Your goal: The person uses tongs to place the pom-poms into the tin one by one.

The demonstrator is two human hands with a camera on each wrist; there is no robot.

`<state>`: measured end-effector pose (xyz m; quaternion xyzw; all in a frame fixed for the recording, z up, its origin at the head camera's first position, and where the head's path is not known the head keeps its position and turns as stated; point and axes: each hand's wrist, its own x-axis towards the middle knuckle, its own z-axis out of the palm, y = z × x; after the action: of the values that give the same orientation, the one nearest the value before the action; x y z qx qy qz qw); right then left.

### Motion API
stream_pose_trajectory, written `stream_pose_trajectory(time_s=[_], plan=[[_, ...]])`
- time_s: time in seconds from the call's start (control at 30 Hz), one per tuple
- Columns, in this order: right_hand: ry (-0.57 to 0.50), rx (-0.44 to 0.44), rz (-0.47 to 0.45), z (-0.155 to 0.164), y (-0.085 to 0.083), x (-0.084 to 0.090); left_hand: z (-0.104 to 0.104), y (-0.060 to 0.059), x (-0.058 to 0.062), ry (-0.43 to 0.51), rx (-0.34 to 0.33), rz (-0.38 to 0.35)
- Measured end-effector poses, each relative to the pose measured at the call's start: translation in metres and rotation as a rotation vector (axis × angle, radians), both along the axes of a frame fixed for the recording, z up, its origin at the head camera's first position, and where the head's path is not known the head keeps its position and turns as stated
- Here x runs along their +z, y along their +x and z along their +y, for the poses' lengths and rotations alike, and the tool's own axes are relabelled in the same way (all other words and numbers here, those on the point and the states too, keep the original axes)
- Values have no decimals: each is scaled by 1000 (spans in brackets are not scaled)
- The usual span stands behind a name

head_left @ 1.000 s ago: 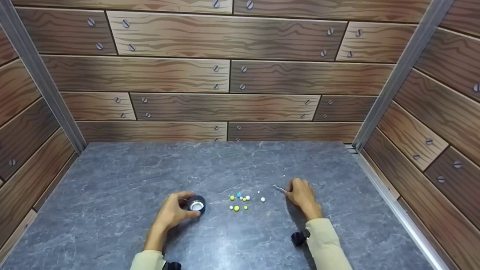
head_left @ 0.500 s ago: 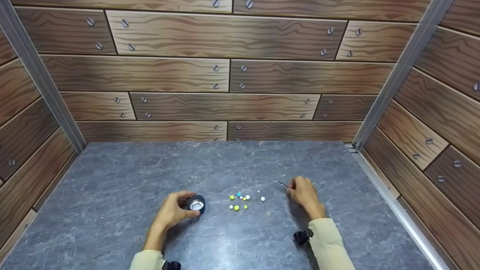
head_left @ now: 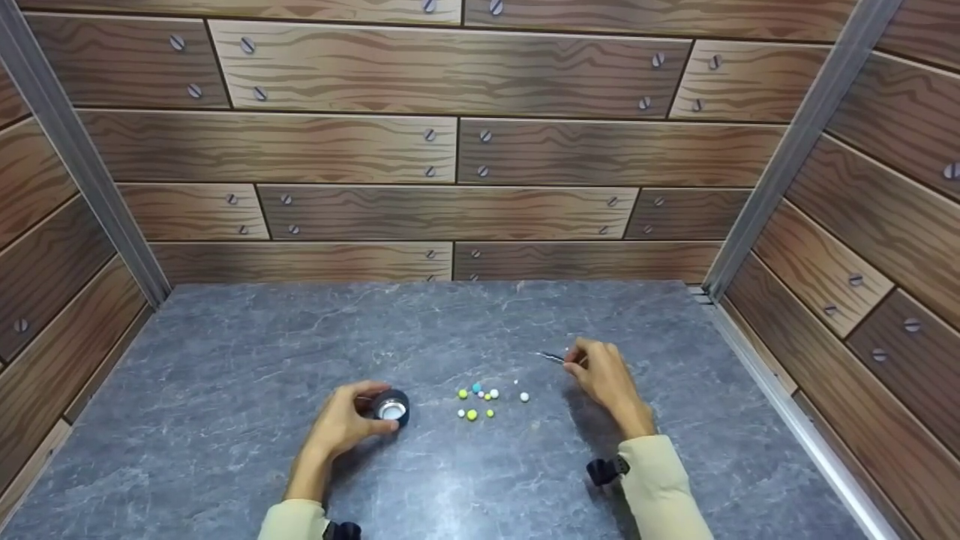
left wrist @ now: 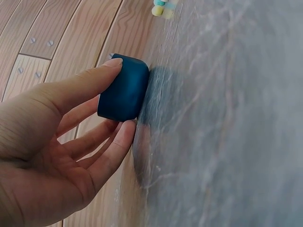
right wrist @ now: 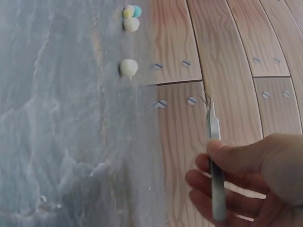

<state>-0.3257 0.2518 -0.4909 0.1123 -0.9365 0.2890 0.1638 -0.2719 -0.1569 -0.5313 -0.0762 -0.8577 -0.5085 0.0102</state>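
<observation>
My left hand (head_left: 347, 422) grips a small dark blue round container (head_left: 392, 407) with a pale inside, standing on the grey tabletop (head_left: 247, 360); the left wrist view shows thumb and fingers round the container (left wrist: 124, 89). My right hand (head_left: 600, 375) pinches thin metal tweezers (head_left: 553, 357), lifted a little off the table, tips pointing left. In the right wrist view the tweezers (right wrist: 214, 142) run up from between thumb and fingers. Between the hands lie several small beads (head_left: 478, 401), yellow-green, teal and white, with one white bead (head_left: 523, 397) apart on the right.
Wood-patterned walls with screws close in the table at the back (head_left: 450, 150), left and right. A metal rail (head_left: 795, 420) runs along the right edge. Black straps sit at both wrists (head_left: 604, 470).
My right hand has risen and moved slightly back with the tweezers, which now point left above the table. The left hand and container have not moved.
</observation>
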Motion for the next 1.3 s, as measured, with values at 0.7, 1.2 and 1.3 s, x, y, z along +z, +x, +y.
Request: stream_pose_trajectory(time_s=[0.7,1.2,1.3], plan=[[6,365,152,-5,0,1,0,1,2,6,-4,-16],[0,317,53,-9,0,1,-1,-1,-1,-4,0,-15],[20,347,56,-10,1,0,-1,-1,-2,4,-8,-11]])
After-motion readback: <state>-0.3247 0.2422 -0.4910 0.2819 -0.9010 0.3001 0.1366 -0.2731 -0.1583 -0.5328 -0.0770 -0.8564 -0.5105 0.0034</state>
